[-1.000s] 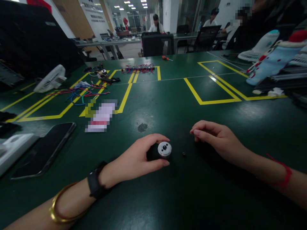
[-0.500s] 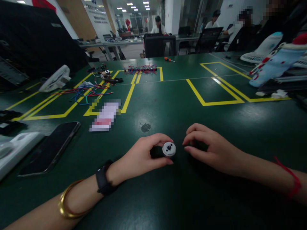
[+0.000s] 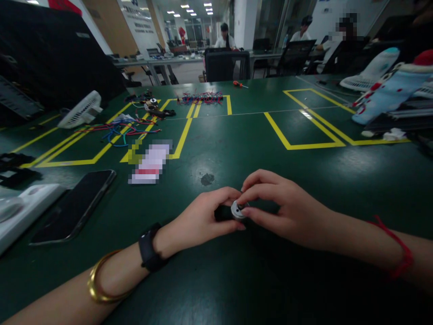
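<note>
A small round silver metal cylinder (image 3: 237, 214) with dark holes in its top face stands on the green table in front of me. My left hand (image 3: 211, 213) curves around it from the left, thumb on the near side and fingers on the far side. From the right, my right hand (image 3: 280, 208) reaches over the cylinder with thumb and fingers pinched at its top face. Something small and dark shows between those fingertips, too hidden to name. The right fingers cover part of the cylinder's top.
A dark phone (image 3: 76, 205) and a white power strip (image 3: 32, 210) lie at left. Beyond are a blurred paper card (image 3: 152, 162), loose coloured wires (image 3: 118, 131), a white fan (image 3: 81, 109), a screwdriver (image 3: 240, 84) and, at right, a light-blue snowman-like object (image 3: 389, 97). People sit in the background.
My right hand has moved left, from beside the silver cylinder to over it, fingertips now at its top. My left hand stays around the cylinder. The view has shifted slightly.
</note>
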`<act>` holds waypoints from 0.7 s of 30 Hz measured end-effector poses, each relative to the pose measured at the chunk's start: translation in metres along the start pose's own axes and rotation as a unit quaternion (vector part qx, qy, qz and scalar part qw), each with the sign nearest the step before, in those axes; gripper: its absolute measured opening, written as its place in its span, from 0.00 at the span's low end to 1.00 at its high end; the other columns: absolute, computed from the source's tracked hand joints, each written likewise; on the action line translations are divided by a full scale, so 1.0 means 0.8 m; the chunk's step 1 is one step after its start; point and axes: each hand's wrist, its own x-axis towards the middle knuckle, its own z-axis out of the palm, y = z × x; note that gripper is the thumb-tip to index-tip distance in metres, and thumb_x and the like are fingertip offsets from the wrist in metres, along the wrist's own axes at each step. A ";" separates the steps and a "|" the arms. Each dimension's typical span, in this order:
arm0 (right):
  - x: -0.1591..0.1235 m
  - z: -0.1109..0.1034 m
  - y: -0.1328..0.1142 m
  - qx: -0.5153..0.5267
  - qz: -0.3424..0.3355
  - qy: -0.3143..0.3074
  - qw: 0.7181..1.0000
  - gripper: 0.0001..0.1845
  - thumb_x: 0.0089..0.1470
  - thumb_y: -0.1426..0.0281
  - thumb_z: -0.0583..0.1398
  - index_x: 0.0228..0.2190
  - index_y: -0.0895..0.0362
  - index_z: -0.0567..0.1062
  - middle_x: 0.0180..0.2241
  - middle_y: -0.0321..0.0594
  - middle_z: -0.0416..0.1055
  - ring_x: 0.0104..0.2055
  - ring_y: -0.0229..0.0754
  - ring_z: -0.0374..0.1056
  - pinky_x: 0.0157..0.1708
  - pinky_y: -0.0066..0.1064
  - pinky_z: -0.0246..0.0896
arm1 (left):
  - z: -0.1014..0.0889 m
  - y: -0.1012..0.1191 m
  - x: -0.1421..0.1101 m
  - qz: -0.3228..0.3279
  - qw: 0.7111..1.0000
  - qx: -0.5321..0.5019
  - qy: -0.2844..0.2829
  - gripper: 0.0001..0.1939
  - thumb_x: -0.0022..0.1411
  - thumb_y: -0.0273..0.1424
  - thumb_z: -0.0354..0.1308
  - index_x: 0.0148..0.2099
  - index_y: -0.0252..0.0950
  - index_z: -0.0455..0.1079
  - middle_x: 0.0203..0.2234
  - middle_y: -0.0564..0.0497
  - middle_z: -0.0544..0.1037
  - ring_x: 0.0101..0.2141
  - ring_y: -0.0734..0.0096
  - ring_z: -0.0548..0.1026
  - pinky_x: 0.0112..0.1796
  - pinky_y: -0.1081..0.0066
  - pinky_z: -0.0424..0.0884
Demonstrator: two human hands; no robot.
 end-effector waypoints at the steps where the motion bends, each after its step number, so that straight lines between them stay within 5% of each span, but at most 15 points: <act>1: -0.002 -0.002 0.001 0.007 0.004 0.010 1.000 0.06 0.56 0.69 0.60 0.36 0.54 0.77 0.42 0.40 0.68 0.43 0.41 0.67 0.44 0.33 0.63 | 0.000 0.000 0.000 0.001 1.000 -0.001 0.002 0.18 0.57 0.31 0.65 0.48 0.38 0.67 0.40 0.52 0.75 0.40 0.67 0.74 0.40 0.70 0.69; 12: -0.048 -0.011 0.053 0.088 0.185 0.060 0.977 0.10 0.58 0.62 0.58 0.31 0.55 0.75 0.31 0.37 0.72 0.33 0.40 0.68 0.34 0.31 0.63 | -0.001 0.001 0.000 -0.004 1.000 -0.022 -0.008 0.19 0.57 0.30 0.65 0.50 0.38 0.67 0.44 0.49 0.75 0.44 0.65 0.74 0.46 0.67 0.70; 21: -0.055 -0.011 0.054 0.146 0.214 0.073 0.963 0.12 0.58 0.60 0.58 0.31 0.54 0.75 0.28 0.35 0.70 0.31 0.38 0.66 0.31 0.30 0.62 | -0.002 -0.001 -0.001 0.000 1.000 -0.012 -0.006 0.20 0.58 0.32 0.65 0.51 0.38 0.66 0.45 0.49 0.75 0.45 0.65 0.74 0.46 0.67 0.69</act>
